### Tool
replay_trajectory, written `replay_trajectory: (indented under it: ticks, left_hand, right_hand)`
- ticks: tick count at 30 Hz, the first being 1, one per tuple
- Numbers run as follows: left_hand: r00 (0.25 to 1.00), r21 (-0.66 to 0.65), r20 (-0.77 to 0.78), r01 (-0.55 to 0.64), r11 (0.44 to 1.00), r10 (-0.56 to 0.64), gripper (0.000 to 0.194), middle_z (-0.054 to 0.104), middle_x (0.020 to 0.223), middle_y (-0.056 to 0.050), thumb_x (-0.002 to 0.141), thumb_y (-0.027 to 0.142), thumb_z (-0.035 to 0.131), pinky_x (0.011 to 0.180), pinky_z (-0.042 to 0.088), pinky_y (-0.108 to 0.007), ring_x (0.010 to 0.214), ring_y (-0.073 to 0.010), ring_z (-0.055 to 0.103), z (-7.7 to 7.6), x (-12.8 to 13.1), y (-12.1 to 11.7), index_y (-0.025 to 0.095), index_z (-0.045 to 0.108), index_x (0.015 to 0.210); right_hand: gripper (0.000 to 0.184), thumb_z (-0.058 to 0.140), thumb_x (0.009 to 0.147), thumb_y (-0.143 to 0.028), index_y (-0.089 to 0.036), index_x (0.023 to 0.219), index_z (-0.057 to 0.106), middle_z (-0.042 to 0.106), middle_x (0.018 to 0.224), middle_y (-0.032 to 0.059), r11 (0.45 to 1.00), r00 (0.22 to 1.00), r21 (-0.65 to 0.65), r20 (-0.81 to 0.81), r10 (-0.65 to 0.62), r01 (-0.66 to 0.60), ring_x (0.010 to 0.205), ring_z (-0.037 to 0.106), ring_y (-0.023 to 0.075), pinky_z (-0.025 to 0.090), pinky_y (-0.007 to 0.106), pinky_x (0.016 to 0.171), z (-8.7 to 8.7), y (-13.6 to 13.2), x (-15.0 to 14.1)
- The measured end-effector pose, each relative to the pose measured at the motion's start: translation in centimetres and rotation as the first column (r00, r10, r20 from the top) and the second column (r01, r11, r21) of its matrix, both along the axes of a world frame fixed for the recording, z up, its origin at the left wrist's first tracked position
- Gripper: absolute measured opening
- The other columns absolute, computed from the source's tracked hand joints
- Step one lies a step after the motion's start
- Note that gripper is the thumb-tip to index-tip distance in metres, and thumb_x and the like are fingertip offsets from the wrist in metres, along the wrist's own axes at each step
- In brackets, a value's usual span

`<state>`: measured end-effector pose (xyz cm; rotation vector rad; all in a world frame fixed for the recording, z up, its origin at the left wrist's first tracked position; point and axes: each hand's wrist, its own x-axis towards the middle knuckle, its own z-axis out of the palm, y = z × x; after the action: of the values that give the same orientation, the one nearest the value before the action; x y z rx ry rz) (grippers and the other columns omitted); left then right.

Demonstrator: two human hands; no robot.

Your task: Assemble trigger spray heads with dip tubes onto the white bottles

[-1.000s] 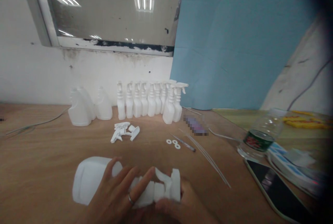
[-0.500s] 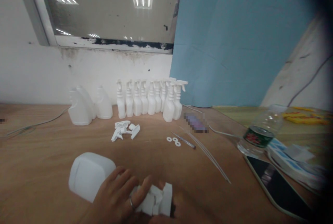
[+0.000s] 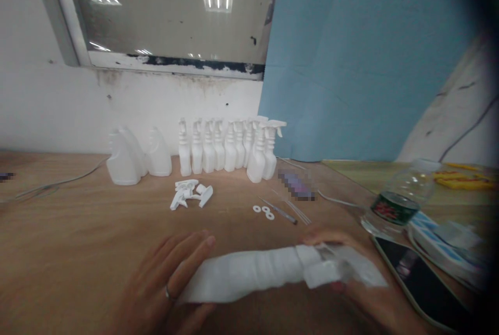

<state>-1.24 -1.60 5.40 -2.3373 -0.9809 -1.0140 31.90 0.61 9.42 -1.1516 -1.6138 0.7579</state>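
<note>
A white spray bottle [image 3: 249,272] lies sideways across both hands, slightly blurred. My left hand [image 3: 167,283], with a ring on one finger, is wrapped round the bottle's body end. At the other end, my right hand [image 3: 351,288] grips the trigger sprayer head [image 3: 327,267], which sits on the bottle's neck. Beyond the hands, loose white trigger heads [image 3: 191,193] lie in a small pile. To their right are several small white washers [image 3: 268,215], a thin screwdriver-like tool [image 3: 283,213] and thin white tubes [image 3: 298,210].
Along the wall stand several spray bottles with trigger heads [image 3: 230,150] and, left of them, 3 bottles without heads [image 3: 125,161]. On the right are a water bottle [image 3: 393,208], a phone [image 3: 417,278] and a power strip [image 3: 440,246]. A cable [image 3: 70,182] runs along the left.
The bottle has turned and now stretches sideways between the hands. My right hand has moved right with the sprayer head; my left hand has shifted from the neck to the body.
</note>
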Motion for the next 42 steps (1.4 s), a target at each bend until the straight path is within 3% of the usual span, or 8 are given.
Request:
replay_trajectory:
  ticks: [6,10,14,18,24,29,34,42]
  left_hand:
    - [0.993,-0.007,0.118,0.020,1.000,-0.019,0.034,0.073,0.099,-0.009,0.094,0.030,0.061,0.078,0.059,-0.028,0.086,-0.0192,0.071,-2.0,0.8,0.4,0.014,0.056,0.122]
    - [0.991,-0.067,0.133,0.020,0.998,-0.011,0.050,0.069,0.119,-0.014,0.094,0.030,0.060,0.089,0.057,-0.030,0.107,-0.0218,0.068,-3.1,2.5,0.5,0.011,0.044,0.138]
    - [0.996,-0.203,0.078,-0.025,0.979,0.042,0.087,0.046,0.145,-0.025,0.090,0.043,0.062,0.097,0.055,-0.041,0.133,-0.0326,0.050,-4.8,4.3,0.4,0.005,0.016,0.154]
    - [0.998,-0.282,0.033,-0.039,0.959,0.051,0.109,0.024,0.157,-0.028,0.084,0.048,0.070,0.102,0.049,-0.049,0.143,-0.0393,0.030,-6.3,4.6,0.9,0.007,-0.001,0.156]
    - [0.962,-0.487,-0.239,-0.003,0.873,-0.129,0.092,0.037,0.154,-0.015,0.089,0.050,0.063,0.105,0.043,-0.053,0.139,-0.0374,0.040,-6.8,2.7,2.1,0.025,0.008,0.157]
    - [0.945,-0.540,-0.300,-0.054,0.840,-0.132,0.078,0.036,0.154,-0.014,0.092,0.052,0.057,0.102,0.044,-0.057,0.137,-0.0397,0.041,-5.9,2.7,2.1,0.021,0.023,0.155]
    - [0.939,-0.549,-0.308,-0.044,0.834,-0.154,0.076,0.036,0.154,-0.013,0.093,0.054,0.054,0.102,0.045,-0.058,0.138,-0.0394,0.041,-5.3,2.7,2.1,0.022,0.024,0.155]
    - [0.934,-0.574,-0.320,-0.059,0.816,-0.157,0.078,0.034,0.155,-0.012,0.093,0.054,0.055,0.104,0.044,-0.056,0.140,-0.0386,0.038,-5.2,2.6,2.1,0.021,0.022,0.155]
  right_hand:
    - [0.078,0.063,0.079,-0.069,-0.033,0.143,0.038,0.066,0.115,0.0130,0.982,0.917,-0.118,-0.390,0.089,-0.146,0.077,0.070,0.0265,0.057,0.043,0.071,-1.1,1.0,-3.3]
    - [0.115,0.075,0.070,-0.065,-0.033,0.154,0.003,0.055,0.134,0.0158,0.907,0.907,-0.212,-0.304,0.292,-0.364,0.097,0.069,0.0295,0.056,0.043,0.079,-1.4,0.2,-7.4]
    - [0.110,0.087,0.062,-0.037,-0.028,0.149,0.022,0.065,0.120,0.0092,0.911,0.956,-0.304,0.005,0.293,-0.278,0.103,0.066,0.0290,0.054,0.039,0.084,-0.5,-0.5,-9.9]
    - [0.070,0.079,0.069,-0.028,-0.022,0.132,0.047,0.069,0.114,0.0073,0.972,0.924,-0.092,0.300,0.235,-0.217,0.101,0.066,0.0272,0.051,0.036,0.083,-0.4,1.7,-10.5]
    - [0.048,0.063,0.085,-0.030,-0.015,0.128,0.048,0.070,0.116,0.0120,0.993,0.731,0.118,0.674,-0.104,0.032,0.100,0.068,0.0246,0.049,0.029,0.080,-1.4,9.5,-9.0]
    - [0.049,0.064,0.088,-0.037,-0.006,0.125,0.053,0.071,0.107,0.0207,0.973,0.610,0.141,0.760,-0.224,0.181,0.100,0.068,0.0330,0.051,0.038,0.082,-0.9,16.7,-8.8]
    - [0.034,0.061,0.095,-0.036,-0.015,0.122,0.059,0.064,0.120,0.0102,0.954,0.519,0.119,0.817,-0.251,0.275,0.102,0.065,0.0237,0.055,0.044,0.086,0.0,21.9,-9.0]
    - [0.053,0.056,0.095,-0.049,-0.008,0.129,0.052,0.066,0.117,0.0195,0.927,0.426,0.227,0.838,-0.342,0.300,0.107,0.064,0.0307,0.052,0.045,0.089,0.9,23.0,-9.0]
